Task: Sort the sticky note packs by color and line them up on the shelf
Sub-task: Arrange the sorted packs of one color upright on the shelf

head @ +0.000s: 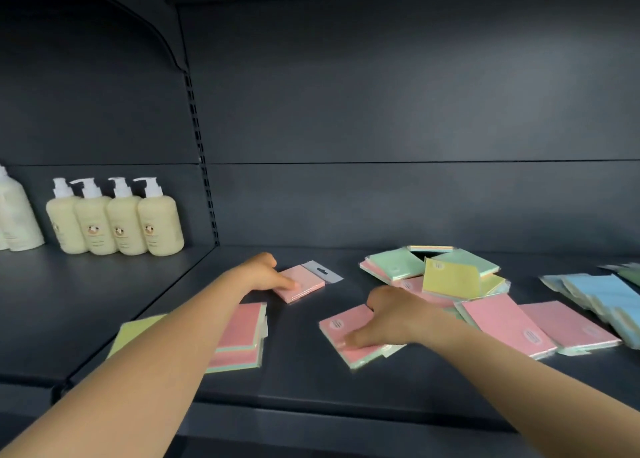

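Head view: left forearm (194, 322) hides the pink stack (242, 333); hands blurred.
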`<state>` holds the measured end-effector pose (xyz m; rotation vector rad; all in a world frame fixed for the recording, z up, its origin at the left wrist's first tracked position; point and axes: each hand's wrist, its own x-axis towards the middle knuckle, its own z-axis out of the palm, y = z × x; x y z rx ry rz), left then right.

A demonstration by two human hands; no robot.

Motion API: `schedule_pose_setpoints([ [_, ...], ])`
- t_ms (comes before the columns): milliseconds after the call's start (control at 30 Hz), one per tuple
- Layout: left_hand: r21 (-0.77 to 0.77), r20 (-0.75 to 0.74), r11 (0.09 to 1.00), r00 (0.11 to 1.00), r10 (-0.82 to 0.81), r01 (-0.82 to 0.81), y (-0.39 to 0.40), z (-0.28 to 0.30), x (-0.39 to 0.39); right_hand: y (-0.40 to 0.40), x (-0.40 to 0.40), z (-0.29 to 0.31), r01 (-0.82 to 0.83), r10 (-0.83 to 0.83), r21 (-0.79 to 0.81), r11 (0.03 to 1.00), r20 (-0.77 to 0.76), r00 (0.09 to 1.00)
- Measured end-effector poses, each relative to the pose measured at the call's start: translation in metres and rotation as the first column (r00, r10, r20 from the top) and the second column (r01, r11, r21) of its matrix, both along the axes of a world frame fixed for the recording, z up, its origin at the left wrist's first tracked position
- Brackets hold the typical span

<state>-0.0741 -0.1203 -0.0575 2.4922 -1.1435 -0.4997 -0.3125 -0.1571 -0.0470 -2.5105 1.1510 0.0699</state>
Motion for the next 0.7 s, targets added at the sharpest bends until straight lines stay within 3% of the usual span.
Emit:
schedule_pose_setpoints([
  [100, 0.052, -0.06, 0.999, 0.998, -0.011, 0.014, -0.009, 0.003, 0.007, -0.007, 0.002, 0.008, -0.018, 0.02, 0.027, 0.999, -0.087, 0.996],
  [200, 0.088, -0.151, 0.995, 0.988, -0.023, 0.037, -0.019, 0.006, 0.012, -0.015, 0.003, 0.008, -0.029, 0.036, 0.122, 0.992, -0.05, 0.998],
  [400, 0.096, -0.261, 0.995, 0.965, 0.029, -0.004, -0.027, 0.006, 0.017, -0.02, 0.004, 0.004, -0.03, -0.018, 0.33, 0.943, 0.141, 0.99],
  [533, 0.082, -0.305, 0.996, 0.952, -0.013, 0.04, -0.022, 0.009, 0.023, -0.018, 0.006, 0.021, -0.109, -0.071, 0.511, 0.853, 0.32, 0.945],
  [700, -0.108, -0.437, 0.992, 0.899, 0.018, -0.072, -0.005, 0.023, 0.051, -0.004, 0.031, 0.034, -0.191, -0.232, 0.646, 0.739, 0.51, 0.828],
])
